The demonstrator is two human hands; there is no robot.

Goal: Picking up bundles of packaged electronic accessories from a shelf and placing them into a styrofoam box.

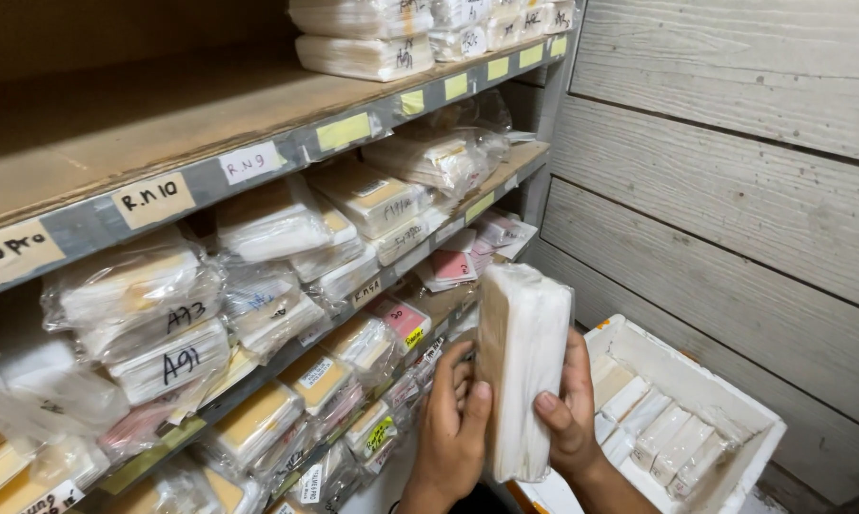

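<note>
From the head camera, both hands hold one wrapped bundle (523,366), a tall, flat stack of thin pale pieces in clear plastic, stood upright on its narrow end in front of the shelving. The left hand (451,428) grasps it along its left face, thumb laid against the near edge and fingers behind; the right hand (567,409) clasps the right face, thumb pressed on the front of the wrap. The bundle hangs in the air, touching no shelf, between the lower shelves and a white foam box (734,400) that stands on the floor against the wall at the right. That box holds several small white packets (672,443) standing in rows along its bottom. The shelving unit (258,157) fills the left half of the view: grey metal front edges carrying paper and yellow tape labels, brown board shelves, and the top board's near stretch bare (further along it carries a few white wrapped stacks (363,52) at the far end). The middle shelf is packed with bagged packs (148,324), handwritten marks on their wraps, and the lower shelf with more bags showing tan and pink cards (405,324). The wall (734,181) on the right is of wide, pale grey horizontal planks with dark seams between them.
</note>
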